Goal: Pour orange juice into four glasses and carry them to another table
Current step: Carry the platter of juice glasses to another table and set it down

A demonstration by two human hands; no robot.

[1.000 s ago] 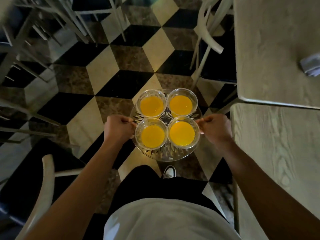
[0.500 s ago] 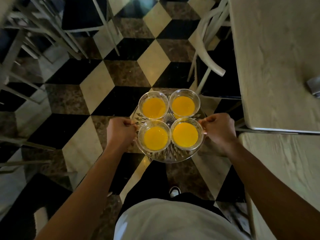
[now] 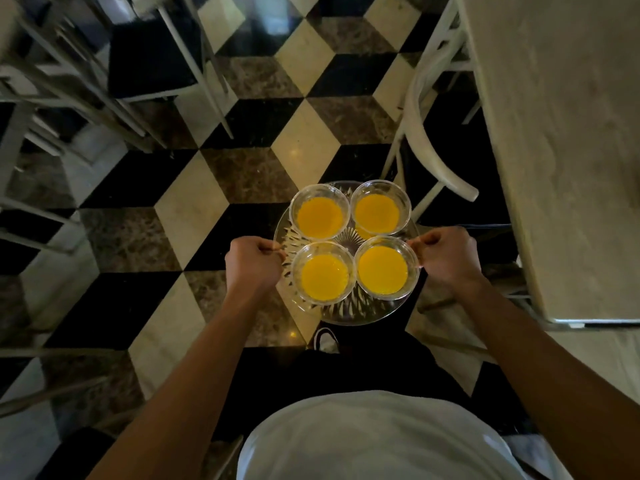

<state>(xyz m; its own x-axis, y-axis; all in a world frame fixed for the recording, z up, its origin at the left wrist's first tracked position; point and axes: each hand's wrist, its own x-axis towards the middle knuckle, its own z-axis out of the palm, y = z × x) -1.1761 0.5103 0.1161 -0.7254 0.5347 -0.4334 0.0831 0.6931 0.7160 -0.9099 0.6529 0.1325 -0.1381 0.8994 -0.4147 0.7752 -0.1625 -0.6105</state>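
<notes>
Glass tray (image 3: 349, 315) pinched at opposite rims by left hand (image 3: 252, 264) and right hand (image 3: 446, 258), so level wrists should keep the four brimming glasses (image 3: 323, 276) between them steady.

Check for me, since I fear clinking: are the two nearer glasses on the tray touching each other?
Cannot tell. In the head view, the near-left glass and near-right glass have rims that meet or overlap, showing no plain gap or contact.
</notes>
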